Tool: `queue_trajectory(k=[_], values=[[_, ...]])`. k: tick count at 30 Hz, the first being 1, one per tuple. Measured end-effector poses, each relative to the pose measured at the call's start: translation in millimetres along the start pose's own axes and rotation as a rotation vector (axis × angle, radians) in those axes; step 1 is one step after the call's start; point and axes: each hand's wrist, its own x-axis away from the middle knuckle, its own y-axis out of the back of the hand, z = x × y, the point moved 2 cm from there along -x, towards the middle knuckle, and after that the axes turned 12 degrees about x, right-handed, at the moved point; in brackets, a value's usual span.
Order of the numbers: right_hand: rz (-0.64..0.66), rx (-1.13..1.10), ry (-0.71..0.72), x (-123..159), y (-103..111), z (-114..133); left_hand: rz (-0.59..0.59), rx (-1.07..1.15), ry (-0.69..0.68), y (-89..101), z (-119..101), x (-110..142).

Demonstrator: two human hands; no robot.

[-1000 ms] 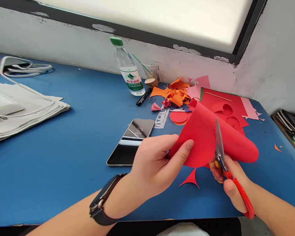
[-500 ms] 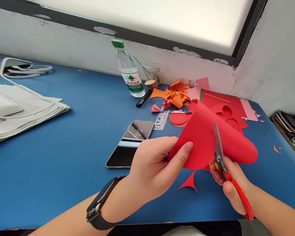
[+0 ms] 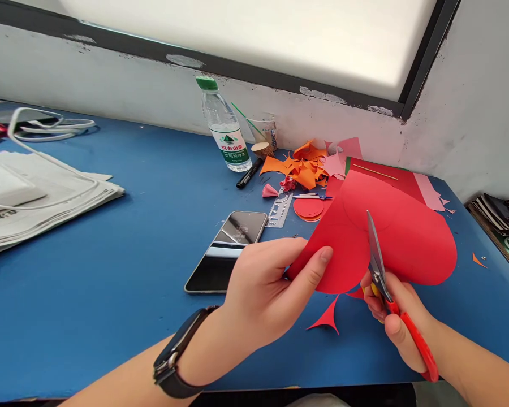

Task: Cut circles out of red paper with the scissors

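Between thumb and fingers, my left hand [image 3: 271,288] pinches a sheet of red paper [image 3: 407,237] by its rounded, partly cut edge. The sheet bends and droops to the right, with faint curved outlines on it. My right hand [image 3: 401,316] grips the red and yellow handles of a pair of scissors [image 3: 377,260]. The blades point up, with one in front of the paper at the cut; whatever lies behind the sheet is hidden. Below the paper, a small red paper offcut [image 3: 327,317] lies on the blue table [image 3: 123,294].
A phone [image 3: 220,254] lies left of the paper, beside a clear ruler [image 3: 280,209]. Behind stand a water bottle [image 3: 227,133] and a plastic cup [image 3: 265,130]. Orange paper scraps [image 3: 303,169] and red paper circles [image 3: 309,208] lie nearby. Newspapers [image 3: 68,198] sit at left.
The right part of the red sheet has unrolled and spread flatter, reaching a little farther right. The scissors and both hands have barely moved; the view has tilted slightly.
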Motion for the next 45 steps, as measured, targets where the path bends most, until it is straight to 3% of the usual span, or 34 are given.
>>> queue_trajectory(k=[7,17,28,45], values=[[-0.054,0.011,-0.031,0.7,-5.2,-4.1,-0.008,0.009,-0.016,0.7,-3.1,-2.2],[0.016,0.008,0.045,-0.2,-1.0,-4.8,-0.012,0.021,0.013,1.9,-3.2,-2.3],[0.071,-0.021,-0.015,1.0,0.4,-4.4,-0.02,0.043,-0.002,2.4,-0.9,0.0],[0.052,-0.014,-0.044,-0.3,-0.6,-1.5,-0.042,0.029,-0.035,3.8,-1.4,1.5]])
